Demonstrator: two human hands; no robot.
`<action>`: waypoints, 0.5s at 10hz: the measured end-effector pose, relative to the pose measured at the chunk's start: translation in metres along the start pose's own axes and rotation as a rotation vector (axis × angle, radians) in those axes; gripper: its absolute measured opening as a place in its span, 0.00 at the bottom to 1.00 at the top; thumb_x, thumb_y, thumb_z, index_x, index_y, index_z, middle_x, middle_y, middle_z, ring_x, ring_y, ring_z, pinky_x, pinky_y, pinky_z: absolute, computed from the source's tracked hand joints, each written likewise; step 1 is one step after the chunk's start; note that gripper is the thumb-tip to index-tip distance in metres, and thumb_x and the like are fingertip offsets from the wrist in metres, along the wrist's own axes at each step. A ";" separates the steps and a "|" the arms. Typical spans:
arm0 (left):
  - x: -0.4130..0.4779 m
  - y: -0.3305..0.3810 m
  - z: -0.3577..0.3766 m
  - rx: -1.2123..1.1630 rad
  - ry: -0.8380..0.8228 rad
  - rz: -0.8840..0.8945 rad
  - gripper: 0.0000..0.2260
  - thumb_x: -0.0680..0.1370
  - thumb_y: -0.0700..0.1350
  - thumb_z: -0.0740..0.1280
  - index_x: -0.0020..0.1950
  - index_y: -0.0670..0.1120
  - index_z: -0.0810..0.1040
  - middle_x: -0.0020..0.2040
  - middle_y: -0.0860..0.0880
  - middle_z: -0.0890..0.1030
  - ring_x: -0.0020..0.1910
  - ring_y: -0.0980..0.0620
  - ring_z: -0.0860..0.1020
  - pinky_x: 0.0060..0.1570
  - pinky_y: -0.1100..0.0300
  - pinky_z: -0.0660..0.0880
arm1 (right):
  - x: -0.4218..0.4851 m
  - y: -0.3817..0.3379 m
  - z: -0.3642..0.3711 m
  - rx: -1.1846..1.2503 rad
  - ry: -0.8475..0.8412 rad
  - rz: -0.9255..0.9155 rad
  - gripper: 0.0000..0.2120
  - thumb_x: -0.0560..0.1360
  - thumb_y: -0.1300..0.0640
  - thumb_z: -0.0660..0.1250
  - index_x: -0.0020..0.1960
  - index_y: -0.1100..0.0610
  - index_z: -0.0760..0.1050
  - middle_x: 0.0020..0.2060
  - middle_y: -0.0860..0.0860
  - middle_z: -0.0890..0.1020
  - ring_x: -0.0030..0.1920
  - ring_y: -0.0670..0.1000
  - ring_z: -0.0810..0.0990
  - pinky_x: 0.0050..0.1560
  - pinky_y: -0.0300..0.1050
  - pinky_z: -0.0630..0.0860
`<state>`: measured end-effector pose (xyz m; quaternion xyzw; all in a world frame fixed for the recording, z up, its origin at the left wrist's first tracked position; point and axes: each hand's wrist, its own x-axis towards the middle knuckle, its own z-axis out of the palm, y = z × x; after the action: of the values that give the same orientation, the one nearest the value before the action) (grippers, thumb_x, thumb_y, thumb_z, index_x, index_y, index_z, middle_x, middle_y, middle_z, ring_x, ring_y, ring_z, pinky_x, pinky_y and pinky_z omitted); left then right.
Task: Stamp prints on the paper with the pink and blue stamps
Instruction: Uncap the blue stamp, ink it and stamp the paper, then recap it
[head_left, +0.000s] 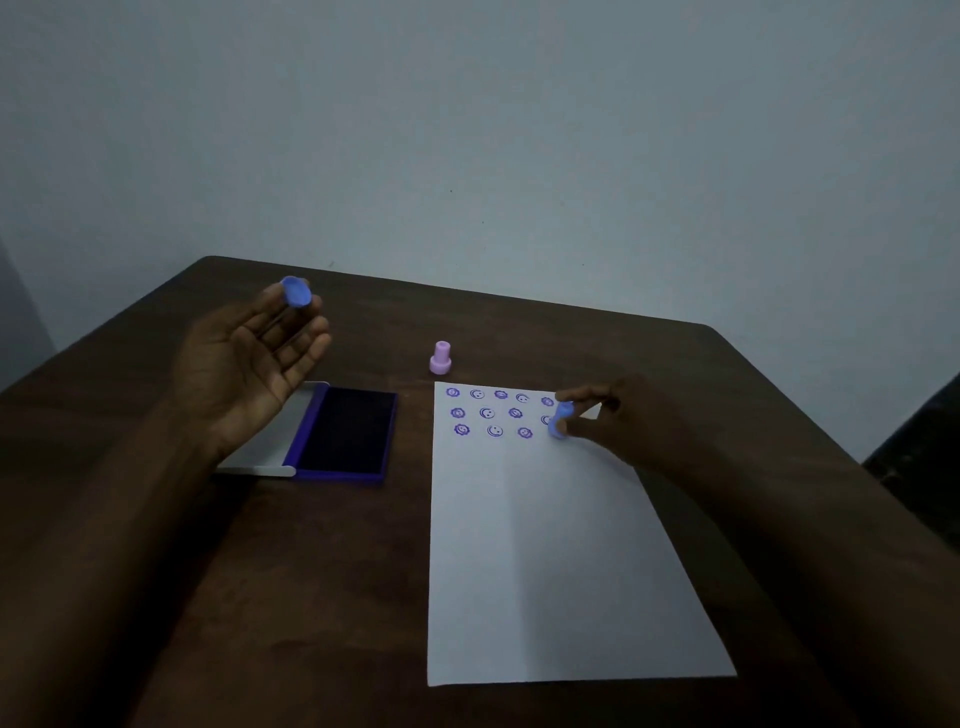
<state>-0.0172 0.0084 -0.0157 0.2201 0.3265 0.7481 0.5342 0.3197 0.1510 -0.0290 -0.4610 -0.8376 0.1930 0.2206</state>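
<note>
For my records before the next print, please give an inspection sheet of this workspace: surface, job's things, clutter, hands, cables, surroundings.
Surface: dark brown wooden table, bare apart from the job's things.
Job's things: white paper sheet with three rows of purple prints; small pink plastic stamp upright beyond the paper; open purple ink pad.
Clutter: nothing seen.
Hands: left hand raised, pinching a blue cap; right hand pressing the blue plastic stamp on the paper.
Cables: nothing seen.
Surroundings: plain grey wall.
</note>
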 end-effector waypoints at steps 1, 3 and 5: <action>0.000 0.001 -0.001 -0.006 0.003 0.003 0.11 0.79 0.48 0.64 0.59 0.48 0.80 0.50 0.51 0.85 0.47 0.56 0.84 0.48 0.63 0.81 | -0.004 0.000 0.002 -0.028 0.000 0.000 0.12 0.69 0.50 0.77 0.52 0.48 0.84 0.24 0.27 0.76 0.24 0.37 0.72 0.29 0.28 0.65; 0.000 0.002 0.001 -0.005 0.001 0.001 0.11 0.79 0.48 0.64 0.59 0.48 0.80 0.50 0.51 0.85 0.47 0.56 0.84 0.49 0.63 0.81 | -0.004 -0.002 0.004 -0.048 0.019 -0.007 0.13 0.69 0.46 0.76 0.53 0.46 0.84 0.23 0.27 0.74 0.26 0.38 0.72 0.28 0.31 0.64; -0.001 0.000 0.002 0.007 0.004 0.005 0.12 0.79 0.48 0.64 0.60 0.48 0.80 0.49 0.51 0.85 0.47 0.56 0.84 0.48 0.63 0.81 | -0.004 -0.003 0.005 -0.038 0.020 -0.012 0.13 0.70 0.49 0.76 0.54 0.50 0.84 0.21 0.30 0.73 0.28 0.35 0.73 0.31 0.27 0.65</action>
<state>-0.0159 0.0082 -0.0142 0.2213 0.3294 0.7486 0.5312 0.3171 0.1453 -0.0324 -0.4622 -0.8416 0.1711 0.2210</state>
